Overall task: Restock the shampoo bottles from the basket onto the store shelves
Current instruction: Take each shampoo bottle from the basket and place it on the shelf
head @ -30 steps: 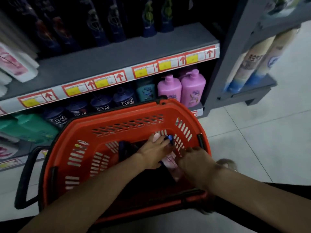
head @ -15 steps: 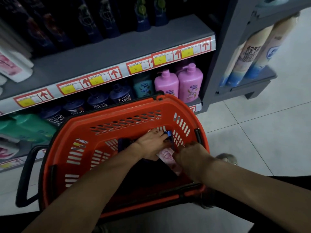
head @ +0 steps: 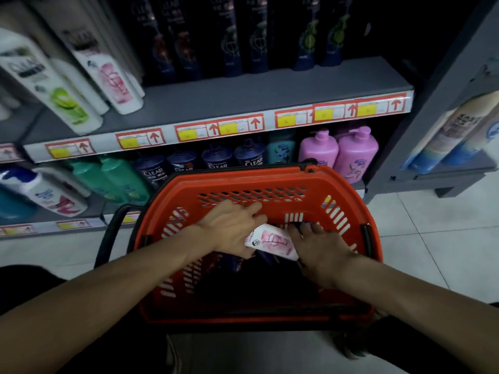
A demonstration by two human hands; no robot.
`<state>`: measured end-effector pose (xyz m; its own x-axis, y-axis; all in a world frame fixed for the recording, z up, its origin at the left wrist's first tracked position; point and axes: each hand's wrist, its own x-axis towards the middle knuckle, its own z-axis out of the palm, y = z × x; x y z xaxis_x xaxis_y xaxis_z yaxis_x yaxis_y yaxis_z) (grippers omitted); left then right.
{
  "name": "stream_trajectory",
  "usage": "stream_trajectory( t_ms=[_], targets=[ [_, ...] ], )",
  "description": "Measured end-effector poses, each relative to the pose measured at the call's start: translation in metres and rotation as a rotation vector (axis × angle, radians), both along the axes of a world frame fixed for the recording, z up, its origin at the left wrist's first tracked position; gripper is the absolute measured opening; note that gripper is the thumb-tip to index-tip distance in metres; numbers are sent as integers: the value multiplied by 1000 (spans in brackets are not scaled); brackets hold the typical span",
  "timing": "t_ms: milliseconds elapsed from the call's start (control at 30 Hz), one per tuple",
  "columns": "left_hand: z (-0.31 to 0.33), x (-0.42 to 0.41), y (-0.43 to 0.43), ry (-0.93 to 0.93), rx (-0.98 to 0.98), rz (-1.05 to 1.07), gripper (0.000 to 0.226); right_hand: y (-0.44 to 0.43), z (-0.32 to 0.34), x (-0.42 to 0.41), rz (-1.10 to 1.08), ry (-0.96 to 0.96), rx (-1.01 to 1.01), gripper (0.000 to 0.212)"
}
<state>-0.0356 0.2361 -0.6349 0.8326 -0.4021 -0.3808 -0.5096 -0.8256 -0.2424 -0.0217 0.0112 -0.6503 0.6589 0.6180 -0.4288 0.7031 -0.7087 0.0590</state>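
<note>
bottle lies across the basket, between left hand and right hand. both touch it; grip i cannot tell.

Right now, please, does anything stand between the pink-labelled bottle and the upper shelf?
Only the far wall of the orange basket; the pink-labelled bottle must rise over it. The front of the upper shelf is bare.
</note>
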Motion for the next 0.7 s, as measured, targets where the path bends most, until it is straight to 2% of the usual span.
stream_trajectory(
  t_ms=[67, 233, 333, 533, 700],
  targets=[
    [15, -8, 14, -59, -22, -28, 65, 18, 6, 0, -22, 63, 96, 84],
    [29, -31, 53, -238, -138, -108, 59, 54, 13, 7, -118, 265, 351, 51],
    [28, -37, 64, -338, -139, -161, 59, 62, 9, 15, -151, 332, 422, 50],
    [26, -30, 70, -425, -191, -186, 68, 64, 7, 25, -258, 446, 558, 67],
    [27, -37, 84, -521, -253, -116, 71, 68, 5, 22, -395, 576, 687, 56]
  ],
)
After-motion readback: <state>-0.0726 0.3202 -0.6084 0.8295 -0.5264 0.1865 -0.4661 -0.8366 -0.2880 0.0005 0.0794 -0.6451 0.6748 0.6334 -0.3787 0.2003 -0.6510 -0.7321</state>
